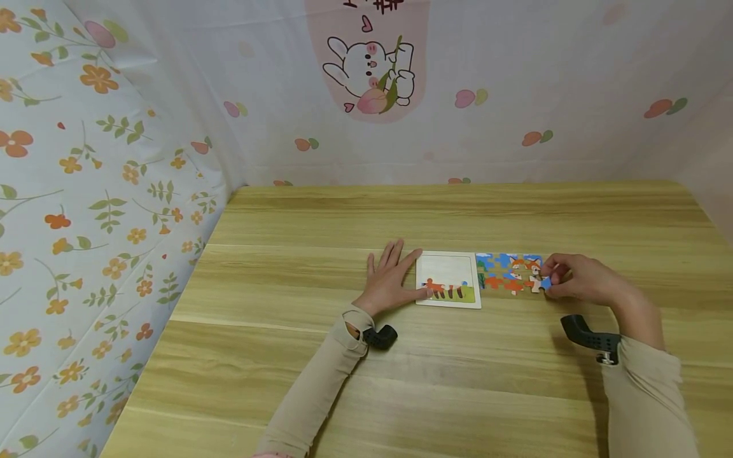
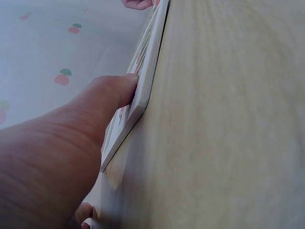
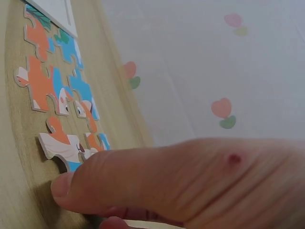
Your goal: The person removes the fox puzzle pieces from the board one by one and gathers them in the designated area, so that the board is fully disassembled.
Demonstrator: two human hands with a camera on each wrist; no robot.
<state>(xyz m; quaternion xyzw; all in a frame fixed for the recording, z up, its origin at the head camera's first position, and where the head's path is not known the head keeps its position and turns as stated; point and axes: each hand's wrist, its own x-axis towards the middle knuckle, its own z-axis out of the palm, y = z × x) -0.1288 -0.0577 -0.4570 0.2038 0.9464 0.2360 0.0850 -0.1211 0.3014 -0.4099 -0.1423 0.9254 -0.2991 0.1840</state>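
A white puzzle board (image 1: 449, 266) lies flat on the table, with joined pieces showing orange, dark stripes and green along its lower part. My left hand (image 1: 390, 284) is spread at the board's left side, its thumb resting on the lower left corner; the left wrist view shows that thumb (image 2: 119, 90) on the rim. To the right of the board lie several loose jigsaw pieces (image 1: 513, 287) with a fox picture. At their right end my right hand (image 1: 590, 280) pinches a blue puzzle piece (image 1: 546, 284) between thumb and fingers. In the right wrist view the thumb (image 3: 114, 181) hides most of that piece.
The wooden table (image 1: 321, 219) reaches back to a white patterned cloth (image 1: 504, 140). Another flowered cloth (image 1: 114, 210) hangs along the left side. Black wrist mounts (image 1: 592, 337) stick out from both forearms, low over the tabletop.
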